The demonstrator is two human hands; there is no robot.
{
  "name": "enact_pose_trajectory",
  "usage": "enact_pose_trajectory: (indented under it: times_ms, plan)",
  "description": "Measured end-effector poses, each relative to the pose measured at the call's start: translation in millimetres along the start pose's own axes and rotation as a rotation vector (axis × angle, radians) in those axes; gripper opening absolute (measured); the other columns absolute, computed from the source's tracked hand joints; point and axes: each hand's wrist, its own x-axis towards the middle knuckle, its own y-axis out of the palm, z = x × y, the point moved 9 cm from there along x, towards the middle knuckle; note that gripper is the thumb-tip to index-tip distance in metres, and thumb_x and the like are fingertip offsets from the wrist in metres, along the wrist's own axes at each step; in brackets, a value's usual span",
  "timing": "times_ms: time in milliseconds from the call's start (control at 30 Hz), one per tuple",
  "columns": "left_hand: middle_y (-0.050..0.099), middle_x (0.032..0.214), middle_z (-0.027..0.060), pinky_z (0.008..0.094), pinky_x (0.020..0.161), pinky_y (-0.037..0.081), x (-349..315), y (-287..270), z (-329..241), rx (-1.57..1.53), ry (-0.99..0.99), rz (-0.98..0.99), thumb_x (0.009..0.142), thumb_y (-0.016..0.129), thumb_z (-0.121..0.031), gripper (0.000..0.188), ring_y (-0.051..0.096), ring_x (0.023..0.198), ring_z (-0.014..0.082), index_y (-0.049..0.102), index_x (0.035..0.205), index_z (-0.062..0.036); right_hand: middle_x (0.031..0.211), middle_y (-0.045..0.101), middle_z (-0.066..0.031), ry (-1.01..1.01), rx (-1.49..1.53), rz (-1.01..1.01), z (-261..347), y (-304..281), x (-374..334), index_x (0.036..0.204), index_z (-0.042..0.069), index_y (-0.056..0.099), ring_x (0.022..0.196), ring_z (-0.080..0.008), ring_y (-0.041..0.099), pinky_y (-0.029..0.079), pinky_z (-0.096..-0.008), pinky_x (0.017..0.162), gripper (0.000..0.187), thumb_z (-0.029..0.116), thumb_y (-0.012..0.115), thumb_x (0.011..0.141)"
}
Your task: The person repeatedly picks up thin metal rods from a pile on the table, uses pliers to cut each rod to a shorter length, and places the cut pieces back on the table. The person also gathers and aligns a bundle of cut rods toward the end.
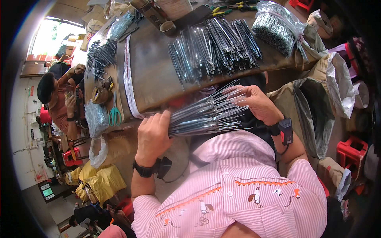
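Note:
My left hand point(154, 133) is closed round one end of a thick bundle of thin metal rods point(204, 115), held above my lap. The rods fan out to the right, and their tips are uneven. At that spread end, my right hand point(260, 104) pinches a few rod tips between thumb and fingers. How many it holds I cannot tell. Just beyond the bundle, many similar metal rods point(216, 47) lie side by side in a wide row on the brown table point(152, 67).
A plastic-wrapped rod bundle point(274, 33) lies at the table's far right, near pliers point(222, 12). A brown cup point(168, 27) stands at the back. Teal scissors point(115, 113) lie left. Open sacks point(313, 115) and a red stool point(352, 150) are right. Another person point(59, 99) sits left.

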Motion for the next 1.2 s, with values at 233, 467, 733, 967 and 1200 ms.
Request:
enact_pose_trajectory:
  times_ms: [233,467,733,967,1200]
  plan:
    - [0.062,0.084,0.0139,0.0407,0.07,0.048,-1,-1,2,-0.002,-0.009,-0.006,0.055,0.077,-0.006,0.059,0.062,0.077,0.034,0.055,0.109,-0.0028,0.116,0.062,-0.0094,-0.075,-0.033,-0.022,9,7,5,0.094,-0.005,0.072,0.098,-0.017,0.061,0.045,-0.0274,0.092,0.018,0.0,0.068,0.078]
    - [0.061,0.084,0.0136,0.0407,0.07,0.048,-1,2,3,-0.02,-0.012,0.012,0.055,0.077,-0.006,0.059,0.062,0.076,0.034,0.055,0.109,-0.0031,0.127,0.056,-0.0108,-0.032,-0.114,-0.166,18,-7,-5,0.088,-0.006,0.072,0.099,-0.0139,0.06,0.046,-0.0253,0.09,0.013,0.002,0.069,0.078]
    - [0.063,0.089,0.0138,0.0409,0.071,0.049,-6,5,13,-0.032,-0.087,0.002,0.055,0.078,-0.006,0.06,0.063,0.08,0.0339,0.056,0.11,-0.0038,0.121,0.06,-0.0099,-0.034,-0.13,-0.274,24,-27,-22,0.091,-0.001,0.069,0.097,-0.0084,0.056,0.042,-0.0231,0.085,0.011,0.008,0.066,0.085]
    - [0.063,0.085,0.0126,0.0399,0.069,0.05,-9,10,21,-0.012,-0.126,-0.001,0.054,0.079,-0.007,0.059,0.063,0.077,0.0327,0.058,0.109,-0.0029,0.133,0.049,-0.0127,-0.02,-0.209,-0.164,14,-11,-38,0.095,-0.004,0.071,0.099,-0.0129,0.058,0.046,-0.0254,0.087,0.02,0.013,0.07,0.084]
    - [0.065,0.095,0.0164,0.0412,0.075,0.051,-11,19,22,-0.087,-0.169,0.052,0.054,0.08,-0.009,0.064,0.065,0.085,0.0355,0.056,0.113,-0.0027,0.13,0.054,-0.01,0.001,-0.224,-0.19,6,-3,-30,0.095,-0.004,0.071,0.095,-0.0096,0.057,0.045,-0.0238,0.086,0.017,0.01,0.07,0.085]
